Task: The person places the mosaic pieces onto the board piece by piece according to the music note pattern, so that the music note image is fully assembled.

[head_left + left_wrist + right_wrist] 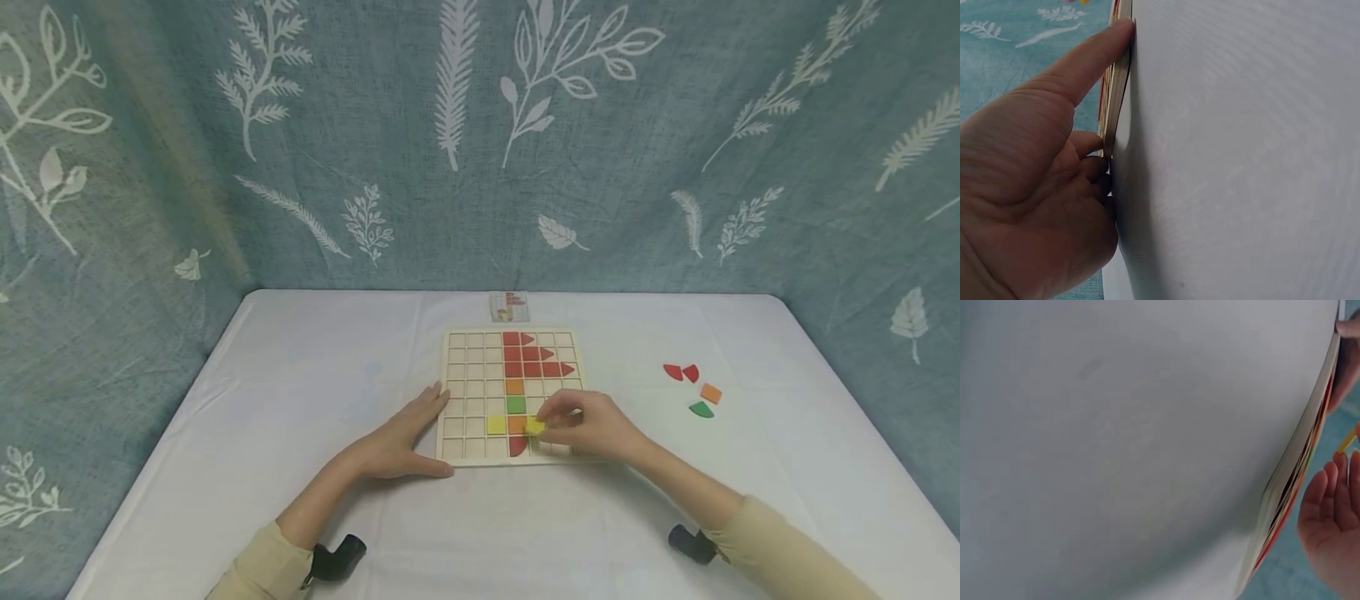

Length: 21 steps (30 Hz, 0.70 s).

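Observation:
A wooden grid board (475,364) lies on the white table. Red squares and triangles fill part of its top three rows; below them run an orange square (514,387), a green square (516,405), another orange square and a red quarter-round piece (517,447). Left of the lower orange square is a yellow square (497,425). My right hand (596,425) pinches a second yellow square (534,426), tilted over the cell to the right of that orange one. With fingers extended, my left hand (393,437) touches the board's left edge and lower left corner, its thumb (1100,56) along the side.
Right of the board lie two red wedge pieces (673,372), an orange square (711,393) and a green wedge piece (702,409). A small pattern card (509,307) is behind the board. Blue-green curtain (465,217) with white leaves surrounds the table.

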Tool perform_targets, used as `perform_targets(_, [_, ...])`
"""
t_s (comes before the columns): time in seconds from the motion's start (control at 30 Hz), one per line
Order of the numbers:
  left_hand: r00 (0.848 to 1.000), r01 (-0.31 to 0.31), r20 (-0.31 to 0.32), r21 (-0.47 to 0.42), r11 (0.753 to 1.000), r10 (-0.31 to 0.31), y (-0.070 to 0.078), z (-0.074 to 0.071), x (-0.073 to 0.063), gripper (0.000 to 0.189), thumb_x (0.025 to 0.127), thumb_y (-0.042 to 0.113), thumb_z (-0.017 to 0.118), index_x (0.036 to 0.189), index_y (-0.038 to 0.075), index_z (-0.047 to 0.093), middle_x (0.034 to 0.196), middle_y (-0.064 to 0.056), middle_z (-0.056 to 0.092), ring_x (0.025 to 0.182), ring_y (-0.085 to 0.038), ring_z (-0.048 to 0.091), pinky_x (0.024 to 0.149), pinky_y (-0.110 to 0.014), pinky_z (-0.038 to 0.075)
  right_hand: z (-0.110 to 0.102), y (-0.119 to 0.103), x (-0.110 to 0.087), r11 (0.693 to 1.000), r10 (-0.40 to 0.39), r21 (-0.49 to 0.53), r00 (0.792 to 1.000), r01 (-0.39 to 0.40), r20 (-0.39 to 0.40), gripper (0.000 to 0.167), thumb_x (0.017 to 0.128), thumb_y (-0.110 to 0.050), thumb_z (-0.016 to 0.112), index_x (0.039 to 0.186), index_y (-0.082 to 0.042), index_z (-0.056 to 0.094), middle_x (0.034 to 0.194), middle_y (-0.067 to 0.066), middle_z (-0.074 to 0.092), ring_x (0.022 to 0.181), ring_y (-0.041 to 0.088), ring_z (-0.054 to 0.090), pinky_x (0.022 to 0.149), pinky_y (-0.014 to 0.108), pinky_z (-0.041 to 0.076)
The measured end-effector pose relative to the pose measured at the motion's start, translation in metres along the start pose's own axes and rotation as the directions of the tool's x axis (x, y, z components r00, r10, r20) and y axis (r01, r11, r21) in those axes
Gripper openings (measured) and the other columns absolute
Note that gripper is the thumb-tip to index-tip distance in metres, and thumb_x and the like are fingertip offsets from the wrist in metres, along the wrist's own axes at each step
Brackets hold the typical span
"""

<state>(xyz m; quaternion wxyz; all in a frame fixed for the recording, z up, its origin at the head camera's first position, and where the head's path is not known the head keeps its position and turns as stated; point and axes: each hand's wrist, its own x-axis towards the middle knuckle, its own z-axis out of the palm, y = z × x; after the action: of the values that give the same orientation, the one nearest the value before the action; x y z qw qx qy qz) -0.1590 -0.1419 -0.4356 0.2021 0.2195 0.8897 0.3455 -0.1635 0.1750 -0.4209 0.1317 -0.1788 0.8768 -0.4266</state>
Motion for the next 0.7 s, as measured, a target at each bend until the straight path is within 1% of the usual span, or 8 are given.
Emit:
perform_targets(0.1, [1.000, 0.000, 0.000, -0.001, 1.000, 0.000, 0.001, -0.001, 0.000, 0.108, 0.075, 0.042, 0.082, 0.155, 0.003, 0.021, 0.162, -0.015, 0.009, 0.148, -0.033, 0.007, 0.117, -0.053, 0.014, 0.010, -0.009, 0.007, 0.999, -0.032, -0.031, 0.998, 0.033, 0.045, 0.015, 0.080, -0.019, 0.081, 0.093, -0.021, 0.072, 0.090, -0.011, 0.067, 0.084, 0.011, 0.061, 0.076, 0.027, 0.054])
perform_targets(0.2, [1.000, -0.004, 0.002, 0.002, 1.000, 0.004, 0.002, -0.001, 0.000, 0.107, 0.076, 0.041, 0.082, 0.155, 0.003, 0.021, 0.162, -0.015, 0.009, 0.148, -0.033, 0.007, 0.117, -0.053, 0.015, 0.019, -0.016, 0.011, 0.991, -0.095, -0.081, 0.991, 0.102, 0.090, 0.014, 0.081, -0.018, 0.080, 0.091, -0.023, 0.071, 0.089, -0.015, 0.067, 0.082, 0.007, 0.061, 0.073, 0.025, 0.054])
perform_targets(0.27, [1.000, -0.007, 0.003, 0.004, 1.000, 0.007, 0.002, -0.001, 0.000, 0.107, 0.076, 0.041, 0.082, 0.155, 0.003, 0.021, 0.162, -0.015, 0.010, 0.148, -0.033, 0.007, 0.117, -0.053, 0.015, 0.023, -0.017, 0.014, 0.978, -0.158, -0.121, 0.981, 0.171, 0.115, 0.014, 0.081, -0.016, 0.080, 0.090, -0.022, 0.071, 0.086, -0.016, 0.066, 0.080, 0.005, 0.060, 0.073, 0.024, 0.053])
perform_targets(0.33, [1.000, -0.009, 0.003, 0.001, 1.000, 0.009, 0.002, -0.001, 0.000, 0.106, 0.076, 0.041, 0.082, 0.155, 0.003, 0.021, 0.162, -0.015, 0.010, 0.148, -0.033, 0.007, 0.117, -0.053, 0.015, 0.027, -0.019, 0.015, 0.954, -0.226, -0.169, 0.965, 0.246, 0.131, 0.013, 0.081, -0.016, 0.080, 0.089, -0.020, 0.072, 0.082, -0.016, 0.064, 0.078, 0.005, 0.057, 0.072, 0.024, 0.051])
perform_targets(0.43, [1.000, -0.009, 0.005, -0.007, 1.000, 0.009, 0.001, -0.001, 0.000, 0.106, 0.076, 0.041, 0.082, 0.155, 0.003, 0.021, 0.162, -0.015, 0.009, 0.148, -0.033, 0.006, 0.117, -0.053, 0.015, 0.031, -0.021, 0.018, 0.923, -0.283, -0.226, 0.947, 0.312, 0.154, 0.010, 0.081, -0.016, 0.079, 0.088, -0.020, 0.073, 0.079, -0.018, 0.061, 0.078, 0.005, 0.052, 0.072, 0.024, 0.047])
perform_targets(0.5, [1.000, -0.007, 0.007, -0.012, 1.000, 0.008, 0.000, -0.001, 0.000, 0.106, 0.076, 0.041, 0.082, 0.155, 0.004, 0.021, 0.162, -0.015, 0.009, 0.148, -0.033, 0.006, 0.117, -0.053, 0.014, 0.032, -0.023, 0.019, 0.909, -0.294, -0.255, 0.941, 0.329, 0.165, 0.008, 0.082, -0.017, 0.079, 0.088, -0.021, 0.074, 0.080, -0.019, 0.060, 0.078, 0.006, 0.051, 0.073, 0.024, 0.046])
perform_targets(0.7, [1.000, -0.002, 0.013, -0.012, 1.000, 0.002, -0.001, -0.002, -0.001, 0.107, 0.077, 0.042, 0.081, 0.155, 0.004, 0.020, 0.162, -0.014, 0.008, 0.149, -0.033, 0.005, 0.117, -0.053, 0.014, 0.035, -0.027, 0.020, 0.909, -0.282, -0.266, 0.943, 0.322, 0.178, 0.006, 0.084, -0.017, 0.076, 0.089, -0.021, 0.075, 0.086, -0.018, 0.063, 0.084, 0.005, 0.052, 0.079, 0.026, 0.047])
